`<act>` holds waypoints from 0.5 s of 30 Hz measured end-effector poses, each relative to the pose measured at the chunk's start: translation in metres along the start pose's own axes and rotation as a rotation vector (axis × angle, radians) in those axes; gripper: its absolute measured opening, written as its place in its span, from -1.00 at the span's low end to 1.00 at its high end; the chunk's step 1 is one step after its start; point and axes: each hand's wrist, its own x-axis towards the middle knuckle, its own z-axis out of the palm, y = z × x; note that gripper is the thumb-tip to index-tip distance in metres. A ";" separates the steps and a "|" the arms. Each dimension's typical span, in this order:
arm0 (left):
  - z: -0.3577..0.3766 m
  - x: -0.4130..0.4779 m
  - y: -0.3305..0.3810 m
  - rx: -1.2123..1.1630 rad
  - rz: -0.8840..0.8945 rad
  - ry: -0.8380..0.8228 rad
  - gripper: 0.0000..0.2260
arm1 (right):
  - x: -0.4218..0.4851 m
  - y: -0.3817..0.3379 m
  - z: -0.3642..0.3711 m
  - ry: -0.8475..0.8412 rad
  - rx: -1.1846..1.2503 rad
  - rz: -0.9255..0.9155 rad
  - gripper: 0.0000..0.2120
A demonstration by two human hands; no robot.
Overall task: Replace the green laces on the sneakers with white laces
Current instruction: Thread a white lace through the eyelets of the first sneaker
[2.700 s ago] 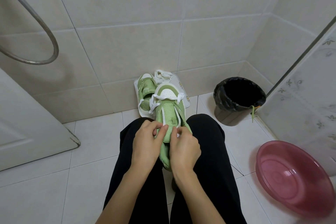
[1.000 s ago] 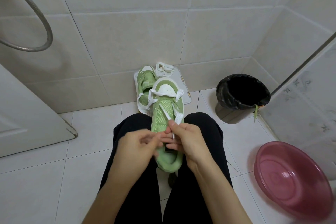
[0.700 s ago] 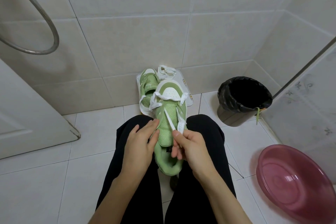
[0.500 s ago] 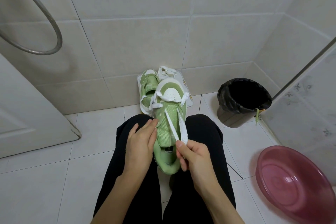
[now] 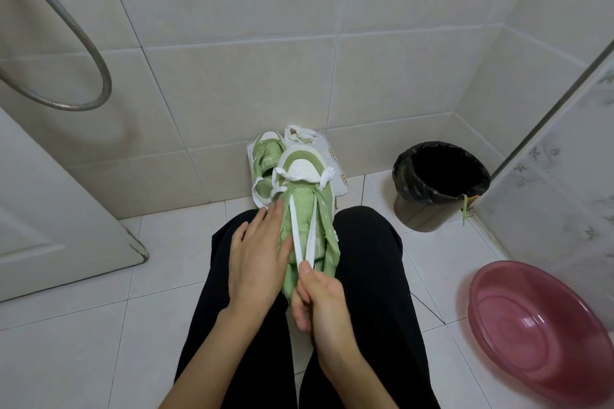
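Right hand (image 5: 319, 295) pinches the limp white lace (image 5: 295, 232), probably near its tips; left hand (image 5: 257, 259), flat, steadies the light sneaker (image 5: 304, 212).

— What sort of place was it?
— A home bathroom, at the shower corner. Pale glazed wall tiles (image 5: 249, 93) met white floor tiles (image 5: 83, 325), and a metal shower hose (image 5: 76, 107) looped down on the left.
— Anything else?
— A patterned frosted screen (image 5: 564, 192) on the right, a pink wash basin (image 5: 538, 342) on the floor, and a small bin (image 5: 432, 209) lined with a black bag.
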 end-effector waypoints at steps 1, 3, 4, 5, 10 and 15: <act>0.002 0.001 0.000 0.044 -0.014 0.008 -0.55 | -0.002 0.001 0.000 0.026 -0.020 -0.043 -0.43; 0.004 0.003 0.002 0.083 -0.036 0.014 -0.56 | -0.007 0.000 -0.003 0.074 -0.065 -0.113 -0.41; 0.005 0.003 0.003 0.086 -0.039 0.016 -0.57 | -0.010 -0.001 -0.004 0.085 -0.081 -0.135 -0.44; 0.005 0.003 0.004 0.088 -0.038 0.018 -0.58 | -0.013 -0.001 -0.006 0.090 -0.090 -0.148 -0.48; 0.012 -0.002 0.004 0.097 -0.005 0.049 -0.62 | -0.031 0.008 -0.011 0.106 -0.078 -0.151 -0.52; 0.007 0.005 0.000 0.124 0.006 -0.001 -0.58 | -0.020 0.004 -0.020 0.060 -0.141 -0.107 -0.49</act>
